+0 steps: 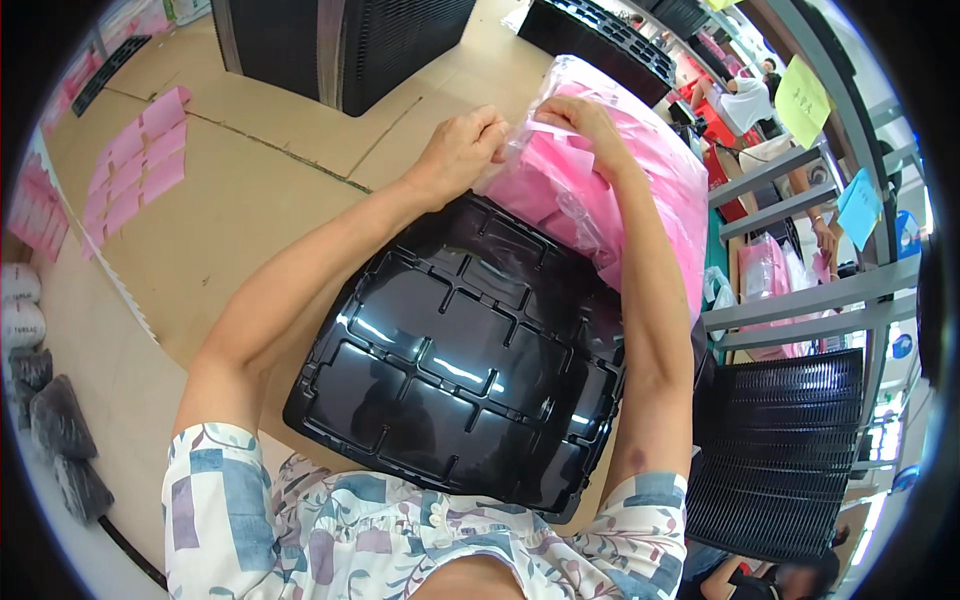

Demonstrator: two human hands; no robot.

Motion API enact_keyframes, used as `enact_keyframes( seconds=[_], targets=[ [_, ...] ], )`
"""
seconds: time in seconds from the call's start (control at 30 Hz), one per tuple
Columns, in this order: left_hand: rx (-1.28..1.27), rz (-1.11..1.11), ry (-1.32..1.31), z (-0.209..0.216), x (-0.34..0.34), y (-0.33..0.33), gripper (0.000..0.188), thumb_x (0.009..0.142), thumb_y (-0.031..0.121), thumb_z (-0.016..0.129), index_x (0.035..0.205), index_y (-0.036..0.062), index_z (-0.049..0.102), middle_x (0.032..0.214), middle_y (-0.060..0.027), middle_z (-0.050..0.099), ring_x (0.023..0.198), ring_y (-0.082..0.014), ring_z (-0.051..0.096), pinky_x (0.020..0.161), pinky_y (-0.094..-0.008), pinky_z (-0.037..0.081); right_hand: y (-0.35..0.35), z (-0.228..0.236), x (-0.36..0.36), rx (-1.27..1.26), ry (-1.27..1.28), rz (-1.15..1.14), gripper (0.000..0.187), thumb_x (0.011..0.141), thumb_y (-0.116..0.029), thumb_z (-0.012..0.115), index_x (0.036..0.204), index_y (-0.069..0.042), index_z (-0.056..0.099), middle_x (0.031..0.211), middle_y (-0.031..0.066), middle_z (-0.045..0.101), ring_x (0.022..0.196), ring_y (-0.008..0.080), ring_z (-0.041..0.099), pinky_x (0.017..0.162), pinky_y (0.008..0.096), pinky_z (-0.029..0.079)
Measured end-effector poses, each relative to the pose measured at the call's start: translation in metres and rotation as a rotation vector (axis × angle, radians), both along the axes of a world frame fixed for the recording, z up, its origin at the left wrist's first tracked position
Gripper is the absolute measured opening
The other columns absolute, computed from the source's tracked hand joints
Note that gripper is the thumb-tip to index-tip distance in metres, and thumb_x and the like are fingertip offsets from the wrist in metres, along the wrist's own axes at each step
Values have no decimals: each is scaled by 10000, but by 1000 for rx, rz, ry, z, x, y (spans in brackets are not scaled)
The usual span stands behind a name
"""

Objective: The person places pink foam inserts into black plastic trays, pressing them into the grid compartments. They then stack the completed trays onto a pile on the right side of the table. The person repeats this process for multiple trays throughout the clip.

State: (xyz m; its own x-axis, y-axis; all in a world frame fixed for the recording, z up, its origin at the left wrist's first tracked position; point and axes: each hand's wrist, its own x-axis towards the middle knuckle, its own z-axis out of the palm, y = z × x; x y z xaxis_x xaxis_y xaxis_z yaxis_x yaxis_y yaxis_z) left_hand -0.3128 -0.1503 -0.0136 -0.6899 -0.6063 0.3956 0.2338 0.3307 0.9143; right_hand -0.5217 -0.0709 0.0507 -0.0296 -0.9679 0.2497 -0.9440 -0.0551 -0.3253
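At the far edge of the black tray, a clear plastic bag full of pink sheets lies slumped, overlapping the tray's far right corner. Both hands are at the end of the bag that faces left. The left hand is curled nearly into a fist, its thumb and fingertips closed on the edge of the loose film. The right hand arches over from above, fingers bent down and pinched on the film a little further along. Creases and glare in the plastic hide the tips, so how much film each hand has caught is hard to say. Holding the slack at two spots probably keeps it from folding back on itself, while the bag's own weight seems enough to steady the rest.

The tray sits between the forearms, close against the patterned shirt, likely so that it stays within easy reach; neither hand touches it. Behind, a tall stack of black trays stands on the tan tabletop, set back and leaving the arms room.

As for the bag, its gathered end is just to the right of the left hand and directly under the right one. Its full body spreads away to the right, beyond the right wrist, and one side runs down behind the right forearm.
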Motion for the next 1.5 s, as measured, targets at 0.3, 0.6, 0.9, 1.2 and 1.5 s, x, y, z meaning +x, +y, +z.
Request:
enact_keyframes(
  seconds=[0.3, 0.6, 0.9, 1.2, 1.5],
  targets=[
    [-140, 202, -23, 24, -4, 8, 295, 851, 85, 558, 1140, 31, 578, 1121, -130, 579, 1071, -228, 556, 936, -341, 451, 0, 28, -9, 202, -562, -37, 319, 998, -247, 561, 1210, -43, 685, 1021, 8, 685, 919, 115, 587, 811, 267, 486],
    [-801, -149, -107, 56, -33, 16, 647, 797, 142, 556, 1429, 61, 444, 1462, -200, 428, 1379, -365, 378, 1172, -425, 277, 77, 107, -39, -229, 49, -108, 312, 985, -250, 589, 1148, -6, 697, 1010, 72, 725, 893, 124, 658, 777, 260, 519],
    [-932, 38, -7, 60, 3, 18, 696, 816, 188, 610, 1469, 68, 401, 1516, -196, 383, 1433, -343, 323, 1186, -413, 236, 251, 107, 58, -284, 34, -401, 264, 959, -226, 603, 1049, -2, 711, 847, 81, 716, 782, 136, 680, 692, 276, 516],
    [-726, 54, -506, 52, 247, 84, 324, 831, 58, 686, 1152, 17, 660, 1234, -152, 651, 1184, -319, 585, 1036, -399, 415, 275, 49, 214, 141, 88, -237, 159, 876, -201, 666, 947, -58, 669, 825, 151, 669, 767, 335, 652, 661, 425, 497],
    [-374, 1102, -99, 11, 401, 29, 300, 939, 121, 619, 1217, 11, 601, 1130, -65, 642, 980, -158, 584, 843, -328, 487, 272, -10, 293, 239, 18, 66, 174, 793, -118, 726, 934, -42, 657, 810, 112, 664, 758, 312, 642, 680, 410, 501]
  ],
)
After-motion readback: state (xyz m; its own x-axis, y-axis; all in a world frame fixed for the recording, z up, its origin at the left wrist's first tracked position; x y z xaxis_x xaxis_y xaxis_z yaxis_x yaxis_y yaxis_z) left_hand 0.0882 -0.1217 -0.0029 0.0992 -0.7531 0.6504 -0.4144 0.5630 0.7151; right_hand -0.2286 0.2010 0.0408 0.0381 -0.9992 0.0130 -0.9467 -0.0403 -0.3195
